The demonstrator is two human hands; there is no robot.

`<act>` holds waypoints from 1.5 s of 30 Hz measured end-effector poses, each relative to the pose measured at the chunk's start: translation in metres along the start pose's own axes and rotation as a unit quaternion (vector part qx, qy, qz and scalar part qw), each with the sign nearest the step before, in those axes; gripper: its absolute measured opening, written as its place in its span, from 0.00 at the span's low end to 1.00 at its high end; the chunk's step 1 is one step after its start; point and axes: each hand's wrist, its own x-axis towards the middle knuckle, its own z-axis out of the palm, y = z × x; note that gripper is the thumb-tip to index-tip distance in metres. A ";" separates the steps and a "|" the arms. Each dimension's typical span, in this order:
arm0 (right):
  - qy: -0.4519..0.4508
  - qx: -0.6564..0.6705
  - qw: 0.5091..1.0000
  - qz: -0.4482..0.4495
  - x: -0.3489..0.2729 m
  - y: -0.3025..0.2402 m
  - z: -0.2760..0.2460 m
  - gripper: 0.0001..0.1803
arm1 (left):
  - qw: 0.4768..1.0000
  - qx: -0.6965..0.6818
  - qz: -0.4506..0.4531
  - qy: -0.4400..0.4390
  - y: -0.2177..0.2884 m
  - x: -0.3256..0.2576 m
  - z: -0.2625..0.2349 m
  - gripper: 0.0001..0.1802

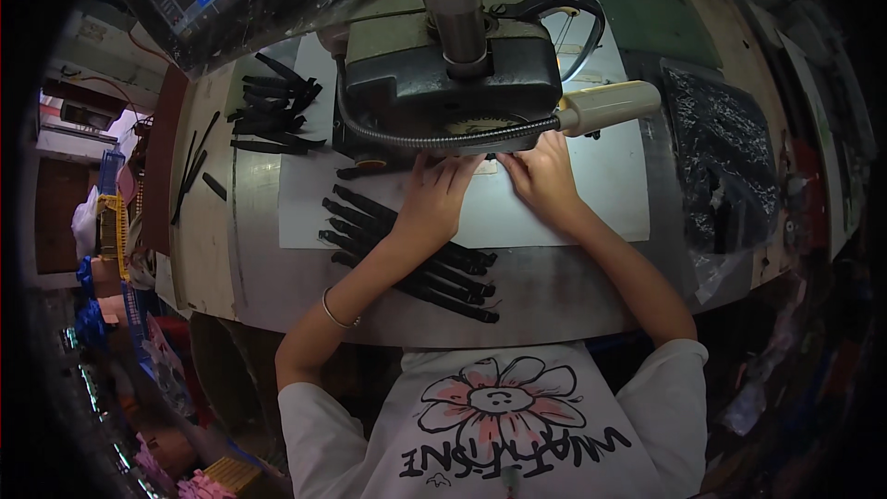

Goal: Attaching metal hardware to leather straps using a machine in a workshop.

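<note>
My left hand [438, 189] is at the front of a sewing machine [443, 83], its fingers close together and pressing on a black fabric strip [356, 173] whose end sticks out to the left. My right hand [543, 180] faces it from the other side, thumb and fingertips closed at the dark bit of material between the hands. The machine head hides part of the fingertips. Under my left forearm lies a row of several black strips [443, 286], spread diagonally over the white sheet [573, 212] and the grey table top.
A pile of black strips [273, 106] lies at the far left, with a few thin black pieces [194, 166] beside it. A cream-handled lamp [610, 106] on a metal gooseneck reaches across the machine. A clear plastic bag [725, 157] with dark contents is at right; a screen [222, 0] stands at upper left.
</note>
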 end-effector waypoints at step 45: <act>-0.027 0.022 0.999 0.040 -0.008 0.014 0.010 0.07 | 1.000 -0.003 0.022 0.011 -0.001 -0.004 0.003 0.28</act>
